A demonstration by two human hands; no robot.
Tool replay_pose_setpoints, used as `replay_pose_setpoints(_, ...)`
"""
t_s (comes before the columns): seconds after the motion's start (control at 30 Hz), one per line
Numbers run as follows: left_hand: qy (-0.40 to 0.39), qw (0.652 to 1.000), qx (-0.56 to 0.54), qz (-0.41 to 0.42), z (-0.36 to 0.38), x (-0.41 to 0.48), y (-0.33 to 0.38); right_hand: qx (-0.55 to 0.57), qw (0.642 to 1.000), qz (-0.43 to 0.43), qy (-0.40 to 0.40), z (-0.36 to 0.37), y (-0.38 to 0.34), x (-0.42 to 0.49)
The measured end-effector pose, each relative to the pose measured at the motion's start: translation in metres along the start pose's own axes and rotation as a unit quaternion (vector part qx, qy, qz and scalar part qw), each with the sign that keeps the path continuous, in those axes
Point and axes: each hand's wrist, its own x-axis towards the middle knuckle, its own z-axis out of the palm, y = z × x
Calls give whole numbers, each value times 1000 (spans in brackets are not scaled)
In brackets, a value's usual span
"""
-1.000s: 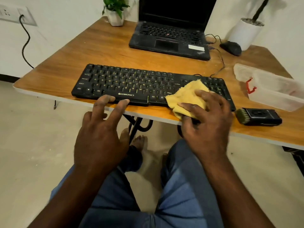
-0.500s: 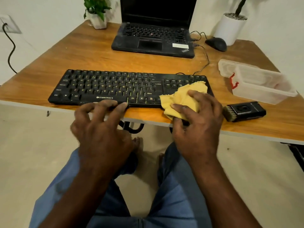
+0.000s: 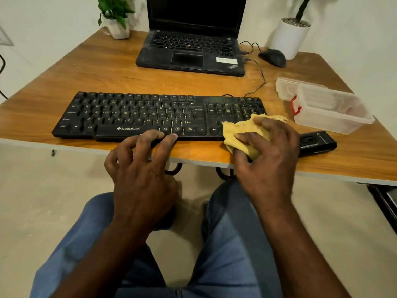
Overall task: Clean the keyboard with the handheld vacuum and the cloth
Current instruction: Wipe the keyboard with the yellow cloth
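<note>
A black keyboard (image 3: pixel 137 114) with yellow lettering lies along the near edge of the wooden table (image 3: pixel 103 76). My right hand (image 3: pixel 268 160) grips a bunched yellow cloth (image 3: pixel 242 129) on the keyboard's near right corner, over the arrow keys and number pad. My left hand (image 3: pixel 141 175) has its fingertips resting on the keyboard's front edge, right of the space bar, with the fingers bent. The black handheld vacuum (image 3: pixel 315 143) lies on the table just right of my right hand, partly hidden by it.
A clear plastic box (image 3: pixel 330 108) with a red latch stands at the right. Behind the keyboard are an open black laptop (image 3: pixel 191 52), a black mouse (image 3: pixel 272 57) with its cable, and two white plant pots (image 3: pixel 289 37) (image 3: pixel 118 29).
My right hand has slid the cloth a little rightward along the keyboard's right end. My left hand's fingertips have shifted right along the front edge. The camera has moved too.
</note>
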Motion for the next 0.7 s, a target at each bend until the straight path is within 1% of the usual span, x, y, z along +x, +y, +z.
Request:
replay_pose_setpoints(0.13,18,1000,-1,-5,4,0,2,8,1000,-10,-17,15,-30,9)
replay_pose_setpoints(0.23,22,1000,6,-1,6,0,0,5,997,-50,-59,27,-48,13)
replay_pose_setpoints(0.3,20,1000,10,2,6,1,-1,5,995,-62,-78,29,-51,14)
replay_pose_setpoints(0.5,14,1000,13,8,2,1,-5,-25,996,-33,-82,10,-22,27)
replay_pose_setpoints(0.63,22,1000,14,2,0,3,-12,-36,996,28,-73,-5,3,35)
replay_pose_setpoints(0.7,22,1000,12,-12,-1,6,-18,-17,996,44,-79,-8,12,39)
